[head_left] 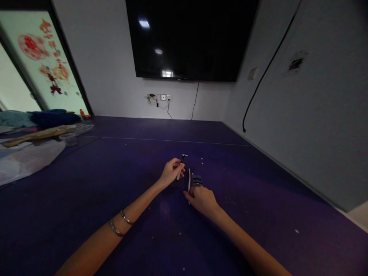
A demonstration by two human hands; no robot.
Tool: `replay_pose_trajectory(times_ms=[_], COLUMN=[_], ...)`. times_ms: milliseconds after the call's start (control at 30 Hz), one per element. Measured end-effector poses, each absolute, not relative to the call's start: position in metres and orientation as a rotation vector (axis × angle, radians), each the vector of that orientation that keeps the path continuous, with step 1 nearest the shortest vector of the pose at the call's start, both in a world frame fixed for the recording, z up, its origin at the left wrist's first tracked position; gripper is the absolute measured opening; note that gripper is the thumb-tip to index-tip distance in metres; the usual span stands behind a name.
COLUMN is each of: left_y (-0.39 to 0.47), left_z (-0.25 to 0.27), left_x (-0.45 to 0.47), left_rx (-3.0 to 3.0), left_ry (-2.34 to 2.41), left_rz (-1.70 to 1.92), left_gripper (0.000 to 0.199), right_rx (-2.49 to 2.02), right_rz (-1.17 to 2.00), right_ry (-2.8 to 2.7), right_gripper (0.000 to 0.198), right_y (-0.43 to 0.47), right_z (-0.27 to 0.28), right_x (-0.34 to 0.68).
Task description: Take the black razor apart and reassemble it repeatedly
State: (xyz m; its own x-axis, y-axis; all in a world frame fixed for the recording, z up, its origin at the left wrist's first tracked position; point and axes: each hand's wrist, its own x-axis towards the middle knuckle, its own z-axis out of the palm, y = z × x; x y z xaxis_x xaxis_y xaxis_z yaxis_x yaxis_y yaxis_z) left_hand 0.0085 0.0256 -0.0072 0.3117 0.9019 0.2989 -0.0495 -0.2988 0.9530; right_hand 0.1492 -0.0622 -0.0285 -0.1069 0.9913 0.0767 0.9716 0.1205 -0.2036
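Razor (183, 157), dark-headed with a pale handle, sits just below the centre of the view in the left hand (171, 173), its T-shaped head pointing to one o'clock and its handle end to seven. Thumb and fingertips of that hand pinch the handle together, and two bracelets (116, 229) circle the forearm behind the wrist. At about four o'clock from it, the right hand (203, 198) closes thumb and curled index finger on a slim pale stick (189, 179), which stands out toward twelve o'clock; its remaining fingers are hidden beneath the hand. A small dark, partly clear case (197, 179) shows just past the knuckles, though it is too small and blurred to tell whether those fingers grip it or merely touch it. Both hands work above a purple surface (138, 161) dotted with white specks. Toward nine o'clock lie folded blue cloth (54, 118), a strip of cardboard (43, 135) and a whitish plastic sheet (31, 161). A dark television (195, 38) hangs at twelve o'clock, with wall sockets (163, 97) at eleven, a thick black cable (266, 71) at two and a decorated glass door (43, 65) near ten.
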Motion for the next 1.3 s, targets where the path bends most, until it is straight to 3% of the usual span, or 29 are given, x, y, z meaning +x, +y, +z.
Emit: replay_pose_trajectory(times_ms=[400,733,967,1300], left_y=[0.025,0.025,0.018,-0.001], left_z=[-0.01,-0.011,0.0,0.021], left_x=[0.011,0.01,0.005,0.006], left_rx=[1.562,1.56,1.608,1.717], left_ry=[0.797,0.738,0.604,0.597], left_rz=[1.162,1.147,1.162,1.146], left_gripper=[0.023,0.024,0.02,0.013], right_rx=[-1.984,-1.795,-1.35,-1.258], right_rz=[0.013,0.144,0.456,0.362], right_ry=[-2.2,-2.052,-1.665,-1.702], right_gripper=[0.035,0.033,0.034,0.042], right_y=[-0.058,-0.045,-0.031,-0.054], right_z=[-0.037,-0.033,0.005,0.06], right_x=[0.145,0.172,0.232,0.273])
